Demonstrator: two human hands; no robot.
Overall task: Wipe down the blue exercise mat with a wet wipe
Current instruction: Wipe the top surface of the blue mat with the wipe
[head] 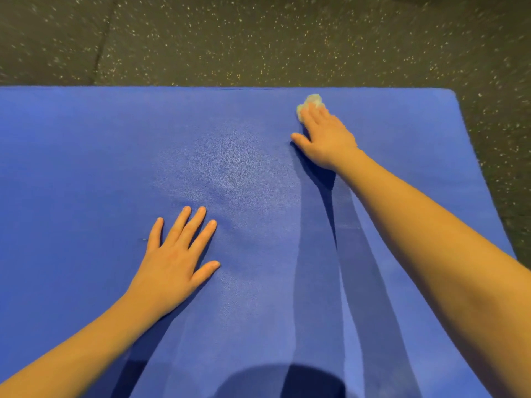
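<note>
The blue exercise mat [86, 156] fills most of the view, its far edge running across the upper part and its right corner at the upper right. My right hand [324, 136] reaches far forward with straight fingers pressing a crumpled white wet wipe [311, 102] flat on the mat close to the far edge. Part of the wipe is hidden under the fingers. My left hand [178, 254] lies flat on the mat nearer to me, fingers spread, holding nothing.
Dark speckled rubber floor [258, 38] surrounds the mat beyond its far edge and along its right side. Shadows of my arms and head fall across the near part of the mat.
</note>
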